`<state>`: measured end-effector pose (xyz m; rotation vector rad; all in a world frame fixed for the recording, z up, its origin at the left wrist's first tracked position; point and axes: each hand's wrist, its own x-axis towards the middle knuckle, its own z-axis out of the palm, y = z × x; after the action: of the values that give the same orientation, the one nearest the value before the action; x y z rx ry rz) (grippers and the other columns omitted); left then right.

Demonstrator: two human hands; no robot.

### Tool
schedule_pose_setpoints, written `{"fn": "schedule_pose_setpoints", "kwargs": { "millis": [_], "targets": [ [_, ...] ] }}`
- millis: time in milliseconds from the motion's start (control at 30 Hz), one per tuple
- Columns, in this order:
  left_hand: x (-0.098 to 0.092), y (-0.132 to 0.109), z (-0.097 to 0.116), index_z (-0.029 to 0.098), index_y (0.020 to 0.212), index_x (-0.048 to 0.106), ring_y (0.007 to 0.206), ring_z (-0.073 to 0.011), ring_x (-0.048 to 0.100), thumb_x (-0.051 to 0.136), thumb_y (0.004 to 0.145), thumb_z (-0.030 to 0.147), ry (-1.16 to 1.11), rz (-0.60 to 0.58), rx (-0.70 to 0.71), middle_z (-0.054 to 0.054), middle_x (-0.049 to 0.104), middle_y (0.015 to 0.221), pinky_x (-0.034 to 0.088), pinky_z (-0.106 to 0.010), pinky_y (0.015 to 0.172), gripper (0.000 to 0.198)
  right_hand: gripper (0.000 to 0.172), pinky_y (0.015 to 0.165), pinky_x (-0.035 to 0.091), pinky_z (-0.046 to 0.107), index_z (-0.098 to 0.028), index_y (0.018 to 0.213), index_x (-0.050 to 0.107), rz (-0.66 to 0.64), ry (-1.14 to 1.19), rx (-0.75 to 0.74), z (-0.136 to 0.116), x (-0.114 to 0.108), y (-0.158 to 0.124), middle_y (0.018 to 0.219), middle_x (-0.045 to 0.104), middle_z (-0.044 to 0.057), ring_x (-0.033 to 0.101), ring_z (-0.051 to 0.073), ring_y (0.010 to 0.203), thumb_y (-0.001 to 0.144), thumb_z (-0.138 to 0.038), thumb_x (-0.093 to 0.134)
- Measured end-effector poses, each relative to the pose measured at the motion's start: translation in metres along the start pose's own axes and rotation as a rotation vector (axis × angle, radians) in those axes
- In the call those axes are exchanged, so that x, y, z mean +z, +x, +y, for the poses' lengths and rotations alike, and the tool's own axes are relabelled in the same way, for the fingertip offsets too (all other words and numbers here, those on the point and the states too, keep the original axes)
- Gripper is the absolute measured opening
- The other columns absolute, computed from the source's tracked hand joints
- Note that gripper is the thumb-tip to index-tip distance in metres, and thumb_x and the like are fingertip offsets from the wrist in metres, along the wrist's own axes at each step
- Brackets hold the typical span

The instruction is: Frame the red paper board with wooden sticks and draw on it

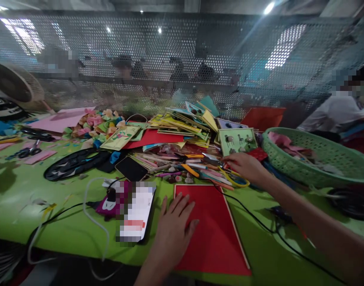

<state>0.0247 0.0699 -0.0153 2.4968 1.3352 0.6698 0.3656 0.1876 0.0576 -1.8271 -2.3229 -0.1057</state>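
My left hand [174, 230] lies flat with fingers spread on a red board [211, 234]. Thin pale strips edge the board's top and right side. Beyond its top right corner, my right hand [243, 167] is over a pile of tools, its fingers bent and pinched together. What they grip, if anything, I cannot make out. Yellow-handled scissors [243, 183] lie just below that hand. A tool with orange handles [190, 170] rests to its left among pencils and sticks. Left of the board, a lit phone [137, 214] leans by a purple case-like object [113, 204].
A stack of framed cards [182, 125] and a green picture board [237, 140] stand behind the tools. At right is a green basket [312, 159] with scraps. A black cable [250, 208] crosses the green table. A fan [13, 85] and black scissors [29, 150] are at left.
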Motion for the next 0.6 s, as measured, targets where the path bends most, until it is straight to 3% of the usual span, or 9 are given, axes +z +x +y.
{"fn": "schedule_pose_setpoints", "kwargs": {
  "millis": [33, 100, 233, 433, 600],
  "targets": [
    [-0.001, 0.0, 0.0, 0.03, 0.141, 0.065, 0.146, -0.0288, 0.054, 0.055, 0.107, 0.041, -0.002, -0.016, -0.01, -0.003, 0.062, 0.152, 0.033, -0.064, 0.127, 0.038, 0.022, 0.094, 0.059, 0.039, -0.024, 0.115, 0.074, -0.025, -0.017, 0.025, 0.0, 0.008, 0.013, 0.119, 0.077, 0.007, 0.072, 0.02, 0.106, 0.103, -0.032, 0.057],
    [-0.004, 0.002, 0.001, 0.029, 0.142, 0.064, 0.147, -0.0298, 0.053, 0.053, 0.107, 0.041, -0.012, -0.052, -0.023, -0.003, 0.061, 0.154, 0.033, -0.067, 0.126, 0.038, 0.033, 0.095, 0.059, 0.046, -0.021, 0.126, 0.067, -0.057, -0.062, 0.09, 0.0, 0.02, 0.033, 0.13, 0.07, 0.009, 0.069, 0.022, 0.11, 0.1, -0.041, 0.065],
    [-0.006, 0.004, 0.001, 0.028, 0.142, 0.065, 0.148, -0.0314, 0.051, 0.053, 0.107, 0.041, -0.036, -0.097, -0.041, -0.003, 0.059, 0.156, 0.03, -0.07, 0.126, 0.039, 0.039, 0.094, 0.059, 0.047, -0.022, 0.132, 0.064, -0.09, -0.138, 0.181, -0.002, 0.034, 0.055, 0.135, 0.066, 0.01, 0.068, 0.023, 0.113, 0.099, -0.042, 0.066],
    [-0.005, 0.003, 0.001, 0.029, 0.141, 0.065, 0.149, -0.0317, 0.051, 0.057, 0.105, 0.04, -0.047, -0.077, -0.037, -0.005, 0.059, 0.156, 0.031, -0.069, 0.126, 0.038, 0.041, 0.095, 0.059, 0.048, -0.021, 0.133, 0.064, -0.107, -0.166, 0.212, -0.006, 0.039, 0.063, 0.135, 0.066, 0.01, 0.068, 0.024, 0.114, 0.098, -0.042, 0.067],
    [-0.006, 0.002, 0.001, 0.029, 0.141, 0.065, 0.149, -0.032, 0.05, 0.057, 0.105, 0.041, -0.056, -0.077, -0.036, -0.005, 0.059, 0.156, 0.031, -0.07, 0.126, 0.038, 0.04, 0.093, 0.06, 0.047, -0.021, 0.132, 0.064, -0.113, -0.11, 0.21, 0.006, 0.033, 0.062, 0.133, 0.067, 0.009, 0.068, 0.023, 0.111, 0.098, -0.042, 0.067]
  ]
}}
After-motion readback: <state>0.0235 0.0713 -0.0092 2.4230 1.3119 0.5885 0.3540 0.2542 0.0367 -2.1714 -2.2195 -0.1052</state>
